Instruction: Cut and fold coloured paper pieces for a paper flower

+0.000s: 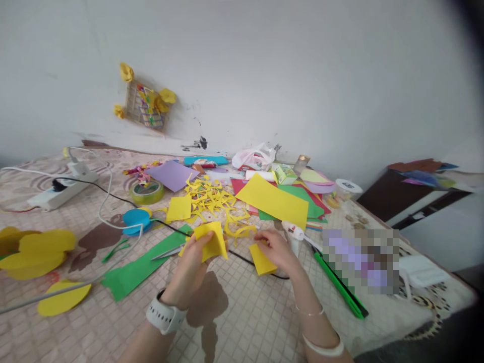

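My left hand (196, 257), with a white watch on its wrist, is closed around a yellow paper piece (213, 243), which is slightly bent and raised over the table. To the right, my right hand (275, 248) has its fingers bent together at the top edge of a yellow paper square (262, 261); its fingertips are partly hidden. Scissors (168, 252) stick out from beside my left hand, their blades over a green paper strip (141, 267). Behind my hands lies a heap of yellow paper scraps (212, 195), with another yellow square (179, 208) at its left.
A white glue gun (293, 230) and a green cutter (338, 285) lie right. Tape (146, 192), blue circles (136, 222) and yellow petal shapes (47, 247) are left. A white cable (109, 201) loops from a power strip (62, 190). A large yellow sheet (274, 199) lies behind.
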### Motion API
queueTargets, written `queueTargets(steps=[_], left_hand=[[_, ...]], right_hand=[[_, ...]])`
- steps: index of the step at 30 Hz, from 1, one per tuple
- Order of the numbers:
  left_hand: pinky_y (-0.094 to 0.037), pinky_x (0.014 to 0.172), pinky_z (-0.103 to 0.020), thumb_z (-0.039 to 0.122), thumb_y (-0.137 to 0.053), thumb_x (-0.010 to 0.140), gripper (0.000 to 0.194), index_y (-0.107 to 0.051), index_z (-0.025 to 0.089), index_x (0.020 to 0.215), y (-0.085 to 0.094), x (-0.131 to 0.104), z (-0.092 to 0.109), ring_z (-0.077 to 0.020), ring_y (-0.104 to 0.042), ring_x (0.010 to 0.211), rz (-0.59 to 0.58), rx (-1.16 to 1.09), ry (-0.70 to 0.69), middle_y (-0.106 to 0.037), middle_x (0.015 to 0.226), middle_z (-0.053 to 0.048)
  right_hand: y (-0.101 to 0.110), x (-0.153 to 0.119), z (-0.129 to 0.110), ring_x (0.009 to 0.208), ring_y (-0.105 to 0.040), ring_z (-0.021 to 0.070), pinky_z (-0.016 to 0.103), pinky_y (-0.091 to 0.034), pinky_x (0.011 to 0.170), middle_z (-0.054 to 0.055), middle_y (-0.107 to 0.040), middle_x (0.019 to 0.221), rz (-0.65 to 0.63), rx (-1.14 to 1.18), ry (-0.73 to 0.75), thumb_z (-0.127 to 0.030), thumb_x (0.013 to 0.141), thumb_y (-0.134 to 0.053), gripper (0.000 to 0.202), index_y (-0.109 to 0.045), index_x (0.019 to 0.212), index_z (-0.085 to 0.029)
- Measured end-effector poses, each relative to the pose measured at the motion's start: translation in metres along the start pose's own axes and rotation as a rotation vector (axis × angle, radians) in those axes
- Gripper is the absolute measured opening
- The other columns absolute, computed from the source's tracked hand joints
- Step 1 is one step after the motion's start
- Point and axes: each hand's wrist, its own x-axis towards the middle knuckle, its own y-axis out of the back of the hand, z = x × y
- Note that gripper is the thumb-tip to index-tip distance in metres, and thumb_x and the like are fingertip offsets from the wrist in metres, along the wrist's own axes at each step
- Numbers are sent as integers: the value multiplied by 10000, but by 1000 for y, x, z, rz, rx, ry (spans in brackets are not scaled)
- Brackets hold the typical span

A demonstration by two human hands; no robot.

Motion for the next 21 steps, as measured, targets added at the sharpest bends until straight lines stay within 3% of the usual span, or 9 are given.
queueTargets(steps=[4, 9, 12, 15, 17, 21], left_hand=[[-511, 639, -265, 256, -676, 764, 210, -637, 181, 957, -1, -1, -7, -172, -678, 718, -11, -13, 31, -726, 836, -26], [-532, 618, -342, 340, -707, 724, 241, -667, 156, 875, -6, -9, -11, -235, -693, 610, -181, 29, 92, -717, 663, -45], [-540, 616, -358, 406, -677, 751, 265, -687, 167, 865, -10, -13, -10, -269, -710, 659, -264, 36, 128, -719, 656, -64], [-539, 563, -358, 568, -527, 828, 431, -686, 179, 923, -12, -14, -12, -274, -710, 669, -279, 31, 135, -727, 694, -83], [-539, 550, -355, 620, -472, 843, 503, -681, 176, 954, -12, -13, -15, -257, -702, 640, -274, 45, 132, -733, 723, -91], [-530, 567, -292, 460, -691, 776, 321, -709, 152, 865, -8, -13, -18, -188, -669, 580, -286, 146, 130, -737, 726, -75]], right_hand=[[-10, -4, -31, 1005, -554, 259, 417, -409, 917, 93, -631, 1039, 56, 68, 93, -333, 834, -581, 196, -655, 953, -197], [-29, -3, -69, 915, -624, 207, 324, -498, 791, 45, -670, 1019, -224, 256, 79, -329, 783, -678, 240, -649, 994, -219], [-36, 0, -71, 696, -598, 152, 271, -484, 634, 1, -644, 802, -299, 353, 32, -310, 743, -702, 163, -639, 845, -200], [-39, 0, -62, 422, -400, 88, 233, -349, 426, -67, -514, 575, -310, 442, -50, -388, 758, -671, 212, -567, 780, -204], [-38, -2, -56, 403, -361, 83, 228, -311, 406, -78, -481, 541, -301, 482, -92, -428, 745, -681, 260, -540, 756, -210], [-32, -3, -54, 588, -512, 133, 246, -403, 525, -27, -566, 679, -224, 511, -114, -430, 716, -719, 268, -565, 740, -212]])
